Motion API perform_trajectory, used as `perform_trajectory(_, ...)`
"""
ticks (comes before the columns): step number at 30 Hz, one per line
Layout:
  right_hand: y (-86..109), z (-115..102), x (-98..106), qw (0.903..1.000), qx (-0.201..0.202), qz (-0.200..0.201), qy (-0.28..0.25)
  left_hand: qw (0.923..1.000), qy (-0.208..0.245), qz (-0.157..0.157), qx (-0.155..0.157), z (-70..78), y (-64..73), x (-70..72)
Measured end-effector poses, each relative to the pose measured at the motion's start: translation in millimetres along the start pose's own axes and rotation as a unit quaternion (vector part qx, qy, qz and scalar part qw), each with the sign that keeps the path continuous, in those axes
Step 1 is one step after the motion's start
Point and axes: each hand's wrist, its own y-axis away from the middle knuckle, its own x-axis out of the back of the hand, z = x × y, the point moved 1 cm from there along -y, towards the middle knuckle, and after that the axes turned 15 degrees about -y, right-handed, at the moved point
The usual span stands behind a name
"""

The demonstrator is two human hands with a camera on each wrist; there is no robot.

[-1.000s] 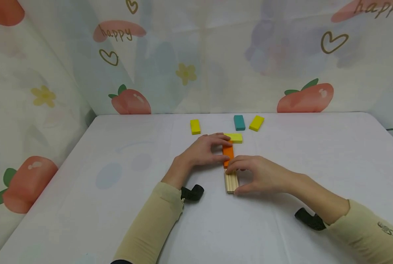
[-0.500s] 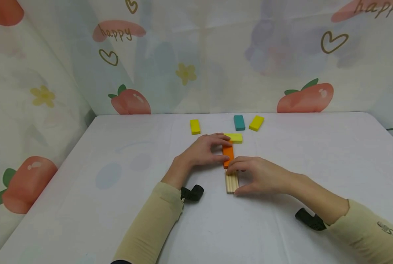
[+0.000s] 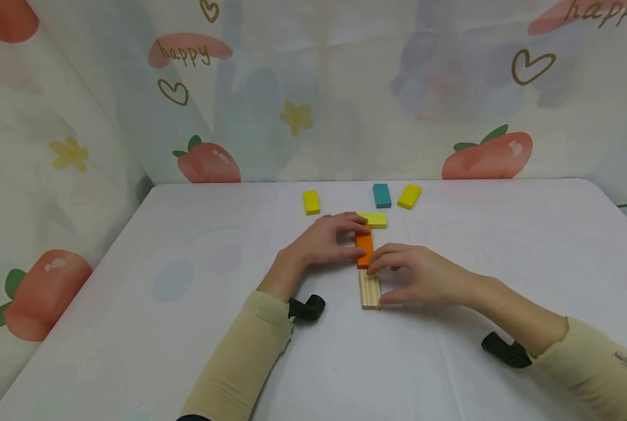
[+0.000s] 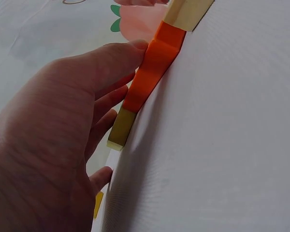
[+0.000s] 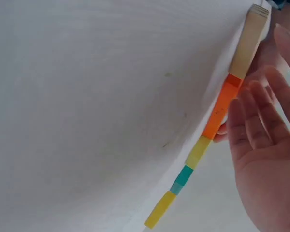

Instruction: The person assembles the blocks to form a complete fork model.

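Observation:
My left hand (image 3: 326, 241) holds an orange wooden block (image 3: 364, 247) at its left side, thumb near the close end and fingertips at the far end. Beyond that block, a yellow block (image 3: 376, 220) lies crosswise, partly behind the left fingers. Nearer to me, plain wooden strips (image 3: 369, 292) lie side by side in line with the orange block. My right hand (image 3: 424, 275) hovers at the strips' right side, thumb and fingers spread. In the right wrist view, its fingers (image 5: 261, 116) look nearly straight with nothing between them.
Toward the table's back edge lie a yellow block (image 3: 311, 202), a teal block (image 3: 382, 196) and another yellow block (image 3: 409, 197). A white cloth covers the table (image 3: 313, 374). A printed curtain (image 3: 345, 76) hangs behind it.
My right hand has loosened from the plain wooden strips and shifted slightly to the right. The left hand and the blocks look the same.

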Motion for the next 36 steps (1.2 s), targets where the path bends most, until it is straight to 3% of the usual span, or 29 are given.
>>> perform_trajectory(8,2.4,3.0,-2.0,0.9995,0.021,0.006,-0.022,1.0000,0.002,-0.002,0.001,0.7,0.8,1.0)
perform_trajectory(18,1.1,3.7,-6.0,0.9993,0.034,-0.009,-0.014,1.0000,-0.001,-0.001,-0.002,-0.3,0.7,0.9)
perform_trajectory(36,1.2,4.1,-6.6,0.9993,0.035,-0.009,-0.003,1.0000,0.001,-0.003,-0.004,-0.2,0.1,1.6)
